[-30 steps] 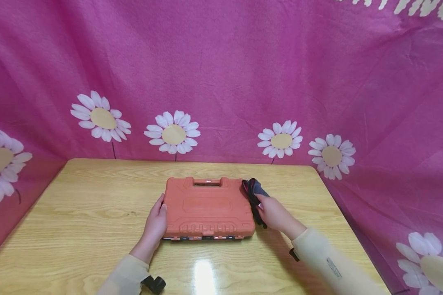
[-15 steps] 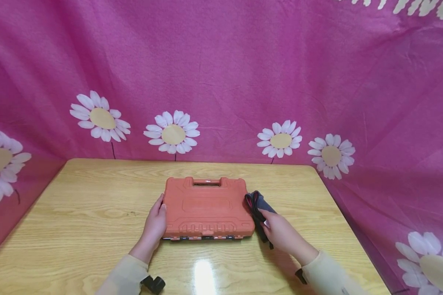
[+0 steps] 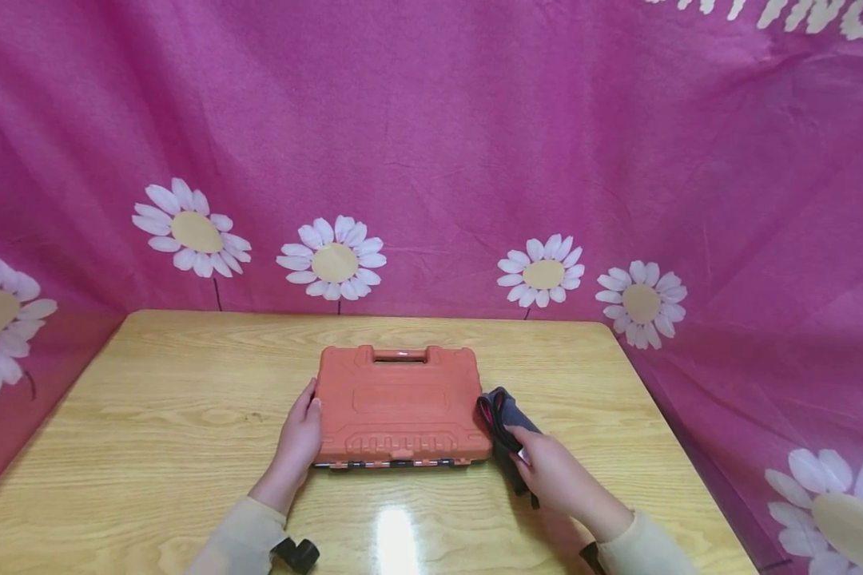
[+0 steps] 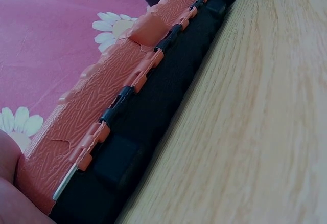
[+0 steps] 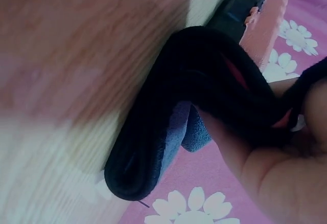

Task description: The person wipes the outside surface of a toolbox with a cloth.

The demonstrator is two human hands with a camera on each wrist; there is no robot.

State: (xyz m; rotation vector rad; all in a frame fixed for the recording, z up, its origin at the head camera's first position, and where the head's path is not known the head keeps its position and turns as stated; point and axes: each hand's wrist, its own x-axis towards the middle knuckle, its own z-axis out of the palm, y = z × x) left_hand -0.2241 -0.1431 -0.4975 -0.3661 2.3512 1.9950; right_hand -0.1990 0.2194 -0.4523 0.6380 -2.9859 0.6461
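An orange hard plastic carrying case (image 3: 403,399) with a black lower half lies flat on the wooden table, its handle on the far side. Along its left side rests my left hand (image 3: 300,435), fingers fairly straight; in the left wrist view, fingers (image 4: 15,198) touch the case's corner. Off the case's right side, my right hand (image 3: 555,475) grips a folded dark grey cloth item (image 3: 518,419) with thick black edging or straps and a bit of red inside. Its folds show large in the right wrist view, pinched between thumb and fingers; what kind of article it is I cannot tell.
The light wooden table (image 3: 151,415) ends at a pink curtain (image 3: 431,160) printed with white daisies, which hangs at the back and both sides. Hinges (image 4: 122,98) run along the case's near edge. Each wrist wears a small black camera.
My right hand has drawn the folded cloth item toward me and slightly right, along the case's right side. The left hand and the case have stayed in place.
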